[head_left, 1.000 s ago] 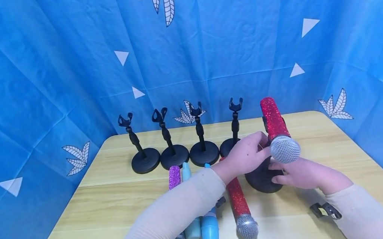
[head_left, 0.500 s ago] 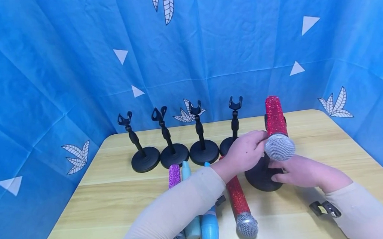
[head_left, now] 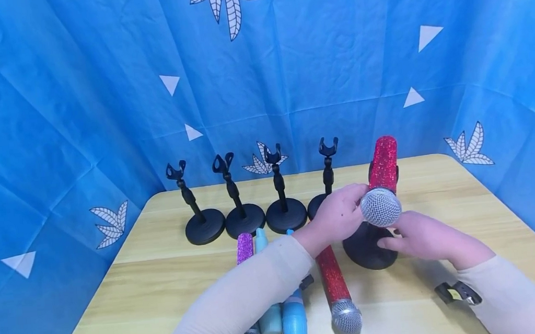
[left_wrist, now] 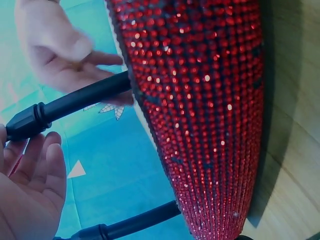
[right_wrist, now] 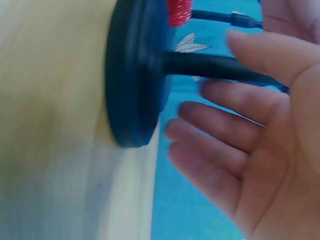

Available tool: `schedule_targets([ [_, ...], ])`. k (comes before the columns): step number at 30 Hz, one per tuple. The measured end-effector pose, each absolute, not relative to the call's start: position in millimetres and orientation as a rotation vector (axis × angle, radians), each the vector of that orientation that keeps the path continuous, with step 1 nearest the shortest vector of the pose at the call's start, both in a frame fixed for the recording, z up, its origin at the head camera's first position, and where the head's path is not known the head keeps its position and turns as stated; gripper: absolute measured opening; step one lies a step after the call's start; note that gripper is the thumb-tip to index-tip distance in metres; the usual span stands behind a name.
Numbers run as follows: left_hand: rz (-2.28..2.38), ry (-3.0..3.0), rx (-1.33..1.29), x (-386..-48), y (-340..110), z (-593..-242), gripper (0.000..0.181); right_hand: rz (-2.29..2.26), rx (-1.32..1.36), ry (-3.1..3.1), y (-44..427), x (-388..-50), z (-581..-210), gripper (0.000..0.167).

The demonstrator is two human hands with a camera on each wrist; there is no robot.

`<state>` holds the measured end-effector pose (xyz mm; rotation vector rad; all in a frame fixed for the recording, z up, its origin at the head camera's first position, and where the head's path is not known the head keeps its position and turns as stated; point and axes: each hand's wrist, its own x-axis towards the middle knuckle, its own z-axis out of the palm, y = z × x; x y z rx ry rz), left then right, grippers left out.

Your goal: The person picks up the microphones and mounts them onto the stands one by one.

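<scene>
A red glittery microphone [head_left: 384, 163] with a silver mesh head sits in the clip of a black microphone stand [head_left: 368, 251], tilted toward me. My left hand [head_left: 339, 214] grips the stand's upper part just below the clip; in the left wrist view the left hand's fingers [left_wrist: 37, 165] curl behind the collar of the pole. Beside the pole, my right hand [head_left: 424, 238] is held with fingers loosely extended. The right wrist view shows the right hand [right_wrist: 270, 135] apart from the round base, its fingers spread around the pole without closing on it.
Several black stands with bare clips [head_left: 273, 156] line the back of the table. A second red microphone [head_left: 334, 277], a purple microphone [head_left: 244, 247], a teal one [head_left: 271, 321] and a blue one [head_left: 294, 325] lie in front, partly under my left sleeve.
The mounted red microphone has swung round, its mesh head moving left. My right hand has shifted slightly at the pole. The left hand keeps its hold on the stand.
</scene>
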<state>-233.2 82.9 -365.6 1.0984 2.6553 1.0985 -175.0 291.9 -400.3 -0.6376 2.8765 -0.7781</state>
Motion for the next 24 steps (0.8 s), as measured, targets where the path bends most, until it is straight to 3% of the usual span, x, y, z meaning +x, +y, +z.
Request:
schedule_targets([
  [12,1.125,2.681,1.145,-234.2,84.2,-356.5,0.027,-1.358,-0.513,3.069,271.3,-170.1,-381.2,0.046],
  [17,1.088,2.708,1.202,-234.8,84.6,-356.2,0.027,-1.333,-0.376,3.117,267.1,-169.4,-378.1,0.041],
  [24,1.001,2.748,1.180,-232.6,87.3,-354.8,0.030,-1.219,-0.420,3.201,267.5,-167.8,-378.1,0.029],
])
